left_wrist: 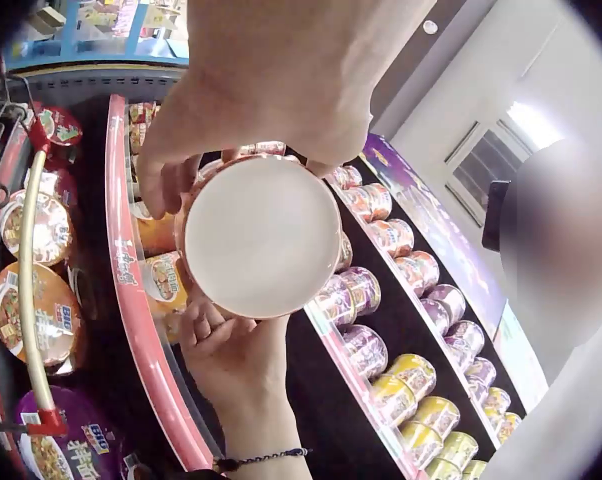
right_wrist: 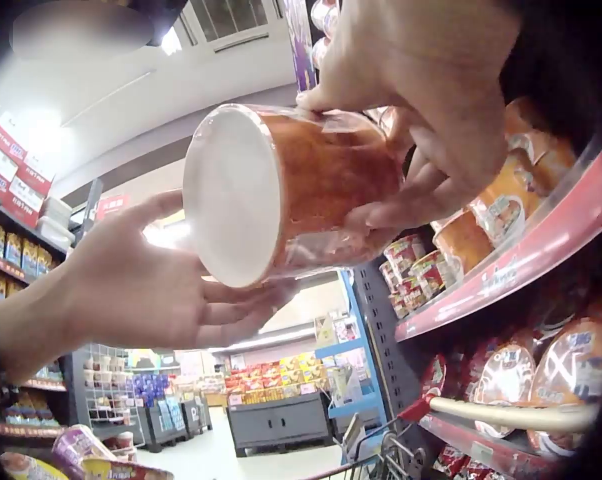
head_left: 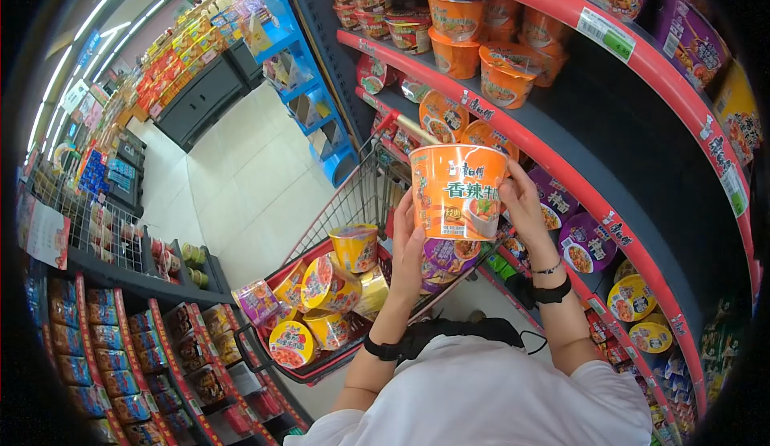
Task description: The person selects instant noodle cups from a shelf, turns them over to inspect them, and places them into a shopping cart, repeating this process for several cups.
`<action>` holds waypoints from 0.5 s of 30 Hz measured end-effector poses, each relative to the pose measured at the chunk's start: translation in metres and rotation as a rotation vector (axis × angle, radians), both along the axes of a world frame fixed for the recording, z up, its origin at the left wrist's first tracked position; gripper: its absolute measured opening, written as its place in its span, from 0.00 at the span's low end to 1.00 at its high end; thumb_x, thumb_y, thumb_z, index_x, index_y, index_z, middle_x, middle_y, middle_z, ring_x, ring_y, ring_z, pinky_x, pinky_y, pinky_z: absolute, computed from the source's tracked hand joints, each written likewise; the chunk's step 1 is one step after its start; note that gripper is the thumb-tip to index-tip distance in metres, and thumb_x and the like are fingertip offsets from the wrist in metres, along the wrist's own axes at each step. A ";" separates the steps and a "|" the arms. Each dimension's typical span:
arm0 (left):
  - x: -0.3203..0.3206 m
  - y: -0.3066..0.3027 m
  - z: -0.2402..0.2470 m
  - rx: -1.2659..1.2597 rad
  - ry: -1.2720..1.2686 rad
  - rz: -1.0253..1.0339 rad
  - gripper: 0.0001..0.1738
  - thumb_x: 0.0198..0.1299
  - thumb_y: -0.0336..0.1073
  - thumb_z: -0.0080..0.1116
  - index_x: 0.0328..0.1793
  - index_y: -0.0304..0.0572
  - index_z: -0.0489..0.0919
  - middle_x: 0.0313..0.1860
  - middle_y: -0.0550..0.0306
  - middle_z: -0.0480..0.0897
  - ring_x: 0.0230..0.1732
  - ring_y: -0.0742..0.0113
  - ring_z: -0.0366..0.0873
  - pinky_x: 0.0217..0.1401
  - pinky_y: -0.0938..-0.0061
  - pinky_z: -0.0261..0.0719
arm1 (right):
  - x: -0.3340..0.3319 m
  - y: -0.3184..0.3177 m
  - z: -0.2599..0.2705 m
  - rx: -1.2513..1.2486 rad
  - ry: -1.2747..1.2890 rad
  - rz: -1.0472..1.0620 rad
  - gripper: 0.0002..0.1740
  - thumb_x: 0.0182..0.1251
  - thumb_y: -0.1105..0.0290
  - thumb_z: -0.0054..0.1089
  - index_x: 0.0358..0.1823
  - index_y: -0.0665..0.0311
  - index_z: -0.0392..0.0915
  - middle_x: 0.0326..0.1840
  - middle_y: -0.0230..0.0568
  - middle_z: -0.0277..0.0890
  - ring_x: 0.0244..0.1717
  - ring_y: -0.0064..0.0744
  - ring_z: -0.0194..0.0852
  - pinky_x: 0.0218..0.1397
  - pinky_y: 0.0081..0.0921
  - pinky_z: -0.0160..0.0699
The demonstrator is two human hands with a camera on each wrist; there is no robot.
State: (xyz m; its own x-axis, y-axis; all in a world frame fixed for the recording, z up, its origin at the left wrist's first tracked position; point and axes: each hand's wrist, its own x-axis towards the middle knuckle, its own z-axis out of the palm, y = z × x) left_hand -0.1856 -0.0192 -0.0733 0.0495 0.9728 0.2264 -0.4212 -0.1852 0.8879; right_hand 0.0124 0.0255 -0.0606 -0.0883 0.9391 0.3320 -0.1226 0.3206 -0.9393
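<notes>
An orange instant noodle cup (head_left: 458,193) is held up in front of the chest, its printed side toward the head camera. My left hand (head_left: 407,245) holds the cup's left side near the base. On the opposite side, my right hand (head_left: 525,205) grips the upper wall, fingers curled round it in the right wrist view. The cup's plain white base (left_wrist: 263,237) faces the left wrist camera. Below and to the left stands a shopping cart (head_left: 321,233) with several noodle cups (head_left: 330,281) heaped inside, mostly yellow plus a purple one.
Close on the right, a curved shelf with red edges (head_left: 609,37) carries orange, purple and yellow noodle cups. A lower rack of packaged goods (head_left: 120,358) stands at the left. Pale floor tiles (head_left: 237,165) run back to a dark display counter (head_left: 204,97) beside a blue rack (head_left: 309,85).
</notes>
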 end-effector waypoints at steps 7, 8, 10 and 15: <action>-0.042 0.004 -0.032 0.042 0.564 0.199 0.33 0.70 0.47 0.46 0.74 0.36 0.57 0.68 0.47 0.63 0.67 0.59 0.62 0.71 0.65 0.57 | -0.017 0.006 -0.002 -0.082 -0.025 0.098 0.39 0.62 0.69 0.66 0.72 0.61 0.56 0.52 0.43 0.76 0.47 0.23 0.76 0.50 0.21 0.75; -0.051 0.007 -0.037 0.035 0.608 0.208 0.32 0.71 0.49 0.44 0.74 0.37 0.59 0.66 0.49 0.65 0.65 0.60 0.64 0.69 0.66 0.58 | -0.023 0.005 -0.003 -0.109 -0.050 0.151 0.43 0.58 0.71 0.68 0.73 0.59 0.54 0.54 0.43 0.75 0.47 0.24 0.77 0.49 0.22 0.76; -0.063 0.006 -0.033 -0.040 0.452 0.174 0.31 0.72 0.49 0.43 0.74 0.37 0.58 0.65 0.49 0.67 0.65 0.61 0.64 0.69 0.68 0.59 | -0.035 0.005 -0.008 -0.085 -0.226 0.188 0.51 0.51 0.72 0.74 0.74 0.57 0.51 0.58 0.46 0.72 0.49 0.29 0.78 0.46 0.25 0.79; -0.082 0.000 -0.028 -0.261 0.322 0.218 0.32 0.72 0.47 0.44 0.74 0.37 0.54 0.64 0.49 0.69 0.67 0.64 0.64 0.68 0.72 0.60 | -0.067 0.006 -0.035 -0.009 -0.422 0.265 0.56 0.47 0.66 0.77 0.75 0.58 0.48 0.64 0.51 0.68 0.63 0.46 0.71 0.55 0.37 0.78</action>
